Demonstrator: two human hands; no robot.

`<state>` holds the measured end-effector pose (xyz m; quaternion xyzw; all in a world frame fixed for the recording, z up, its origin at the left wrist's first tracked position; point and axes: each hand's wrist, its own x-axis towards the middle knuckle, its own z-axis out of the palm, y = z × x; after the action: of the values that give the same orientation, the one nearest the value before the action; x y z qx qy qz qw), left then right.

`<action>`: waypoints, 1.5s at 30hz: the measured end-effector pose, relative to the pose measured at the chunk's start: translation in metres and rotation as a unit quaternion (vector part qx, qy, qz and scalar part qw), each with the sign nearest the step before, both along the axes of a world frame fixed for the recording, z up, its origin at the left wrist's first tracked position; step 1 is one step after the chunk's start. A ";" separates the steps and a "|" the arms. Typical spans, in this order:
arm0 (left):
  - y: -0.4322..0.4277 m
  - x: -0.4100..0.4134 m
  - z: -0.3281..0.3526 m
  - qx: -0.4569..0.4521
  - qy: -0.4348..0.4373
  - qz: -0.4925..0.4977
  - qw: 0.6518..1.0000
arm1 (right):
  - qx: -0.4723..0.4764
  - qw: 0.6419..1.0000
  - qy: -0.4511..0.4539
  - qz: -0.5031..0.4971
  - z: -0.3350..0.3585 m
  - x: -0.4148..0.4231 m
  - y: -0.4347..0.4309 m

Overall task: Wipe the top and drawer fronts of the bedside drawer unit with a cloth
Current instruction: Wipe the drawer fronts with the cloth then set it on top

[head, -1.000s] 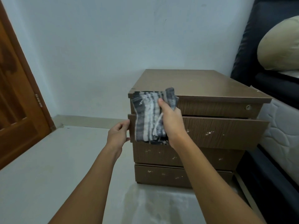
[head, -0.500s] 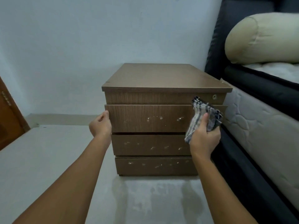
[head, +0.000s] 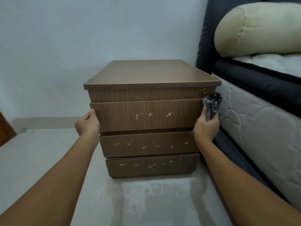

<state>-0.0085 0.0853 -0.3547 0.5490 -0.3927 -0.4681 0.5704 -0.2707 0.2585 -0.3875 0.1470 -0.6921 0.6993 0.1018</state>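
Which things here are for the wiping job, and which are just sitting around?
For the job: drawer unit, cloth, right hand holding it, left hand on the drawer's edge.
Just around: pillow, mattress, door.

A single wide-angle view, worn on the person's head, looks forward and down from close in front of the brown wood-grain bedside drawer unit, which sits in the middle of the frame. It faces the pale blue wall squarely, with the grey floor below. Both forearms reach in from the bottom corners. The white quilted mattress fills the right edge, bent by the lens. No second view shares the scene.
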 end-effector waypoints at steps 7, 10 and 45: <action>0.005 -0.015 -0.016 -0.023 0.049 0.033 0.998 | 0.044 0.991 0.118 0.035 -0.015 -0.002 -0.035; 0.000 -0.013 -0.020 -0.026 0.057 0.025 0.998 | 0.031 0.991 0.124 0.039 -0.018 0.001 -0.044; -0.042 0.059 -0.026 0.017 0.003 -0.252 0.968 | 0.100 0.870 0.177 0.449 -0.026 0.245 -0.152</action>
<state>0.0503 0.0432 -0.3804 0.4405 -0.5083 -0.6053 0.4256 -0.0260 0.1066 -0.4138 0.5722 -0.5882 0.5592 -0.1177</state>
